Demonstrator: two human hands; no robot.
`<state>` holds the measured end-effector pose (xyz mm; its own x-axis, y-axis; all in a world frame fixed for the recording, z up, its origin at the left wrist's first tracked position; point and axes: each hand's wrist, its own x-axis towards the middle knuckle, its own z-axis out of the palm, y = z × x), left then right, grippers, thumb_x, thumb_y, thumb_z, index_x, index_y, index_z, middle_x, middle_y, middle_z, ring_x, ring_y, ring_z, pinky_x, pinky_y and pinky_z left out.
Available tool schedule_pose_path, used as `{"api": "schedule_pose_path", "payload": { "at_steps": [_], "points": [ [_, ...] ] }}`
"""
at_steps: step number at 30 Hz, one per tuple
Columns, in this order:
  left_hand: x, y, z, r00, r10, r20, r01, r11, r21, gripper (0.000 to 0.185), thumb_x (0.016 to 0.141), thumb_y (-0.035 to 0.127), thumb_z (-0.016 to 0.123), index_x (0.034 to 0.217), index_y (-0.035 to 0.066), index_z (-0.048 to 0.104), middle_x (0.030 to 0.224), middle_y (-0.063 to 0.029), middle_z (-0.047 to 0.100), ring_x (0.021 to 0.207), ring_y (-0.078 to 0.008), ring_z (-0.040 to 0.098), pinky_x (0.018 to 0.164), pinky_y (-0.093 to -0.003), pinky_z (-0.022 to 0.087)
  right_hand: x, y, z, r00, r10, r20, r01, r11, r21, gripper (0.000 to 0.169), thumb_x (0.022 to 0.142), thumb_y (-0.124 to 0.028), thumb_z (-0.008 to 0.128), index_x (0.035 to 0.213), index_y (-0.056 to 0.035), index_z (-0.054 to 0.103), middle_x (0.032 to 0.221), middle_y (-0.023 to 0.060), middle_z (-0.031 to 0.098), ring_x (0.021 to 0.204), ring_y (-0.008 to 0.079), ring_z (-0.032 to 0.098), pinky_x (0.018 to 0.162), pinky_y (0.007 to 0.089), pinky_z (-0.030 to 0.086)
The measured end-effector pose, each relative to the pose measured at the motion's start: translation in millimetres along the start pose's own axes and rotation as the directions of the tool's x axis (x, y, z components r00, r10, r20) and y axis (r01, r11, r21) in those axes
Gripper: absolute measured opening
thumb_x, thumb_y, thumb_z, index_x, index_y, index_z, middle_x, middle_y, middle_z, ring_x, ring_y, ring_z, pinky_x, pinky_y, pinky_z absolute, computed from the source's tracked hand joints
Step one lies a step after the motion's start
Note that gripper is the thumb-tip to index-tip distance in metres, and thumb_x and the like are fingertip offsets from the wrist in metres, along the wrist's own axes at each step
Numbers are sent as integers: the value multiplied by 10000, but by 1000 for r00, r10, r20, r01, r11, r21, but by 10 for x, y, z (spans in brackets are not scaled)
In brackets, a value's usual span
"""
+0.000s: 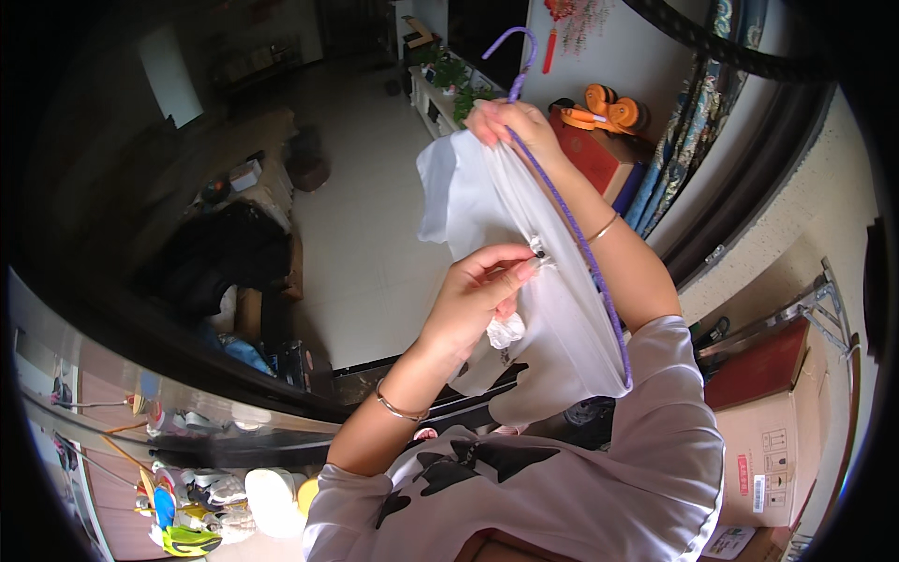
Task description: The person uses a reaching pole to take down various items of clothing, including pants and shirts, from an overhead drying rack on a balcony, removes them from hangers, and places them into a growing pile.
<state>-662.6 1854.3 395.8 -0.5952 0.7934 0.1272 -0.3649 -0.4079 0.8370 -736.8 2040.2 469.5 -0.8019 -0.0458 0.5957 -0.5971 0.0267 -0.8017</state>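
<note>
A thin white cloth garment [562,337] hangs on a purple wrapped hanger [567,200], whose hook points up and away. My right hand [516,130] grips the hanger just below its hook, together with gathered white fabric. Lower down, my left hand [484,284] pinches a small dark piece [539,253] on the garment between thumb and forefinger. A ruffled white bit of fabric [506,330] shows beneath the left fingers. The hanger's long side runs down beside my right forearm, its lower end near my chest.
A dark door frame curves around me. Orange wheeled gear [607,112] sits on a red box [590,154] beside patterned curtains [681,140]. A cardboard box [758,449] stands at lower right, shoes [189,541] at lower left, and potted plants [449,74] on a cabinet ahead.
</note>
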Motion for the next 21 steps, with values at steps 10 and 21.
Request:
{"api": "schedule_pose_path", "payload": {
  "at_steps": [10, 21],
  "points": [
    [-140, -56, -57, 995, -73, -69, 82, 987, 140, 163, 804, 81, 680, 931, 3, 615, 713, -10, 588, 495, -23, 418, 427, -174, 312, -310, -20, 338, 996, -7, 88, 15, 996, -87, 392, 878, -221, 466, 525, -75, 379, 603, 54, 481, 576, 87, 395, 535, 220, 310],
    [-394, -628, -95, 879, 325, -349, -142, 877, 459, 182, 829, -28, 597, 993, 10, 527, 823, -24, 572, 713, -54, 530, 638, -183, 426, -593, 203, 531, 981, -191, 28, 193, 972, -134, 317, 882, -83, 448, 574, -24, 408, 597, 46, 463, 600, 119, 393, 568, 258, 322]
  ]
}}
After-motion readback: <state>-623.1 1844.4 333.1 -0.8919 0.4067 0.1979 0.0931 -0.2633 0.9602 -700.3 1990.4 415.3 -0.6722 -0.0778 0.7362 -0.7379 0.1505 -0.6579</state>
